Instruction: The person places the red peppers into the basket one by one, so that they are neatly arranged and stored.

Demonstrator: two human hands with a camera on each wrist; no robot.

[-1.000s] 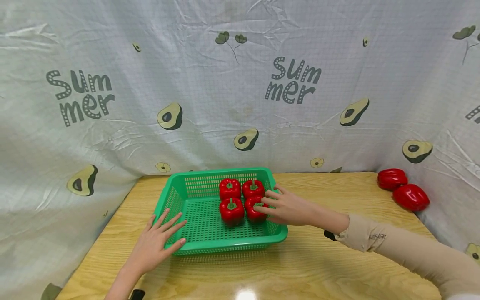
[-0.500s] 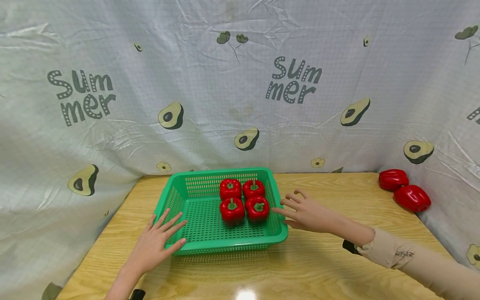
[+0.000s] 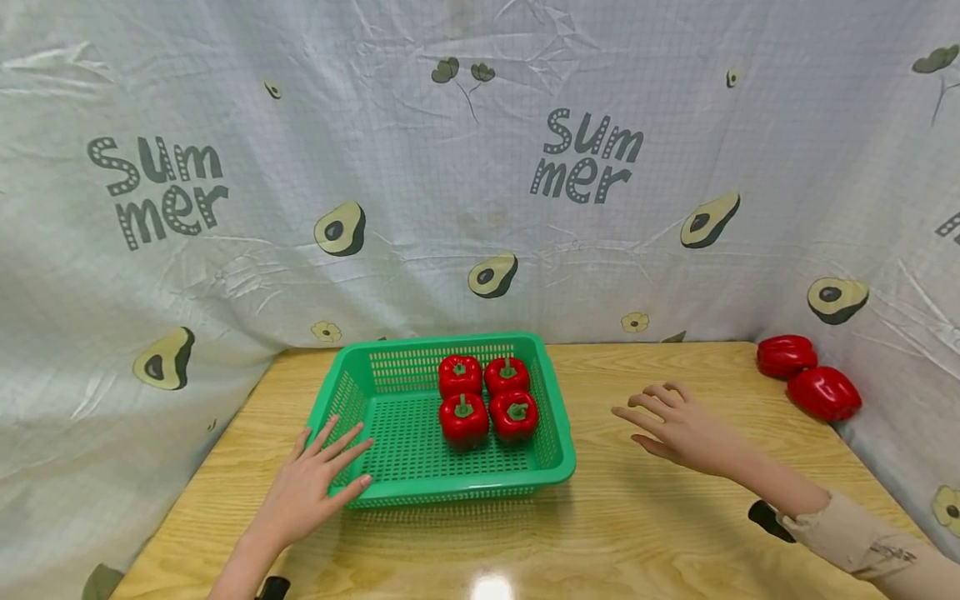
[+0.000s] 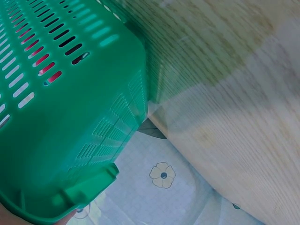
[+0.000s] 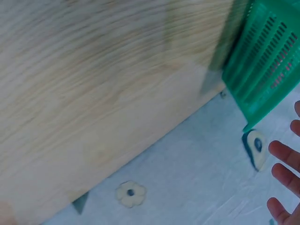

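A green slotted plastic basket stands on the wooden table, its left half bare. Grouped at the right inside it are several red bell peppers with green stems, such as the front left pepper. My left hand lies over the basket's left front corner, fingers spread. In the left wrist view, only a bit of that hand shows under the rim of the basket. My right hand hovers above the table right of the basket, loosely bent and holding nothing. Its fingers show apart from the basket in the right wrist view.
Two more red bell peppers lie on their sides at the table's back right edge, a rear one and a front one. A white printed cloth hangs behind and beside the wooden table.
My right hand has drawn back from the front right pepper in the basket and moved right, out over the table. The left hand, basket and peppers stay in place.
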